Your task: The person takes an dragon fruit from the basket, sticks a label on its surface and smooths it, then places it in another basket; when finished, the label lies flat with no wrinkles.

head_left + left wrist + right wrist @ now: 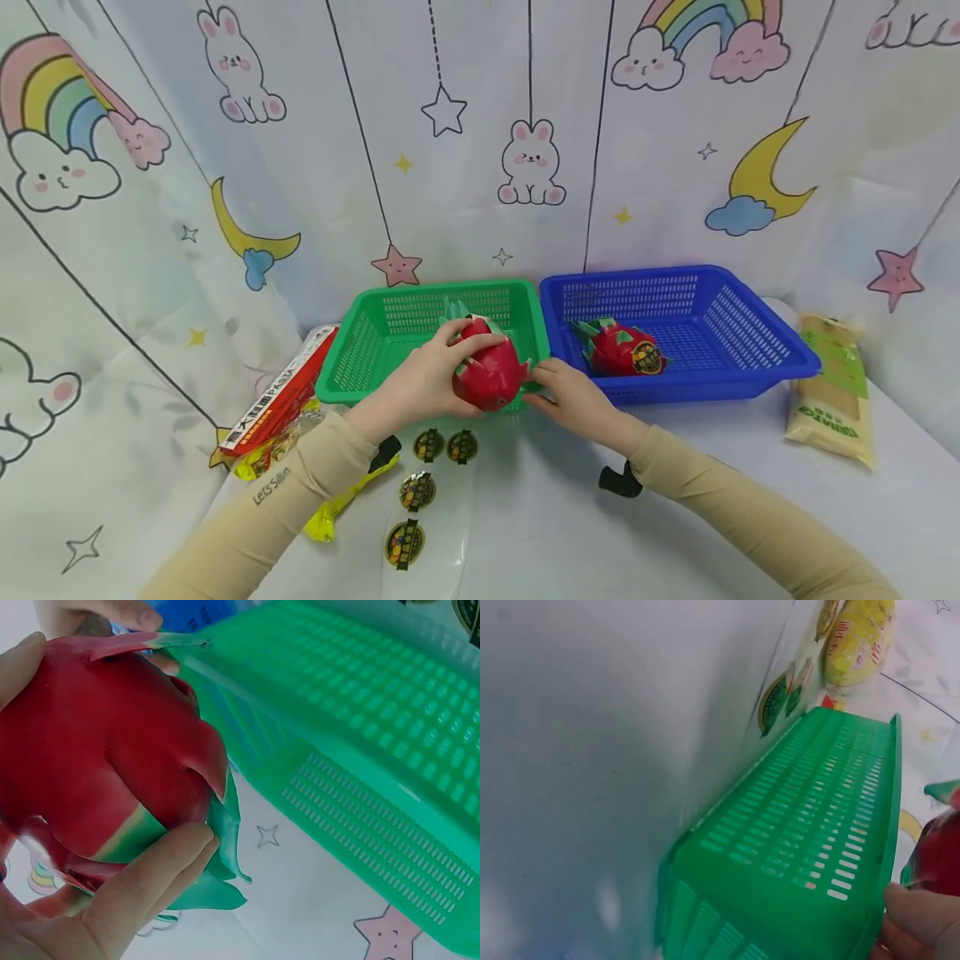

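The left hand [431, 379] holds a red dragon fruit [495, 375], fingers spread over its far side and thumb round the near side. The fruit is up in the air, above the rim of the green basket [528, 312] at its near side. Its long axis slants: the leafy green crown points away from the person and to the left, while the rounder red end faces back toward the person and slightly right. One short scale sticks out to the right, toward the right hand [577, 404], whose thumb and fingers pinch the basket's near right corner.

In the blue basket [727, 329], just beside the green one, a second dragon fruit [618, 350] lies on its side, its long axis running roughly left to right, crown to the left and a round label near the other end. On the tabletop [540, 533], a clear sheet [442, 571] bears round black-and-gold stickers; a red and white pasta box [277, 396] lies left of the green basket.
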Motion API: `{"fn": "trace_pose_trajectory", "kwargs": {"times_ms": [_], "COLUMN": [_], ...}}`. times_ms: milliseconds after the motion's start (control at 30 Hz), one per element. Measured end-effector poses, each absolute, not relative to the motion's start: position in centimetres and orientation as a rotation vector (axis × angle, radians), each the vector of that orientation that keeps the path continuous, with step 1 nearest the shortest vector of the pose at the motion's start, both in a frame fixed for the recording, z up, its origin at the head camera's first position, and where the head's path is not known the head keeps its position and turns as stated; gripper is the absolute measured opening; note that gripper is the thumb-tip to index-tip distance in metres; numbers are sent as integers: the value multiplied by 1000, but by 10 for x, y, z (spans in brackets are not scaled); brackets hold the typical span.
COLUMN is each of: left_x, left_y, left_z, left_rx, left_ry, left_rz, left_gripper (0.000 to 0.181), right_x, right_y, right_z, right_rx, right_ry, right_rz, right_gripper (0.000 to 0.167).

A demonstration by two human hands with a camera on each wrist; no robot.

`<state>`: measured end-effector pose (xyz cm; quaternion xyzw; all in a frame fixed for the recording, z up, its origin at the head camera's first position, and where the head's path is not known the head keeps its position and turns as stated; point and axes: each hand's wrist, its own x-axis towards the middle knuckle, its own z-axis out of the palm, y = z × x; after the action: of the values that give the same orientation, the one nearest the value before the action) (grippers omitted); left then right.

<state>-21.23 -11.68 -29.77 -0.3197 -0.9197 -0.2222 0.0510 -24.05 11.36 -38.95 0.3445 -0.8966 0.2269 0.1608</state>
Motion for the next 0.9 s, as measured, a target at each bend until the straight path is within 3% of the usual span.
{"fn": "trace_pose_trajectory", "kwargs": {"times_ms": [167,700,900], "left_x": [-203,-173,-157], "left_y": [-112,-97,-89], "left_z": [-301,-312,-319], "left_rx": [-1018,-1177,-1220], "left_ry": [-2772,-2692,-2694], "left_rz": [-673,-653,-611], "left_gripper": [84,85,86], "right_x": [-239,-208,-193], "right_y": [121,153,162], "right_z": [-388,-370,-369], "right_rx": [1033,1109,1226], "right_ry": [-2569,-2770,-2708], "right_rz": [752,938,1064], "right_gripper": [28,84,96]}}
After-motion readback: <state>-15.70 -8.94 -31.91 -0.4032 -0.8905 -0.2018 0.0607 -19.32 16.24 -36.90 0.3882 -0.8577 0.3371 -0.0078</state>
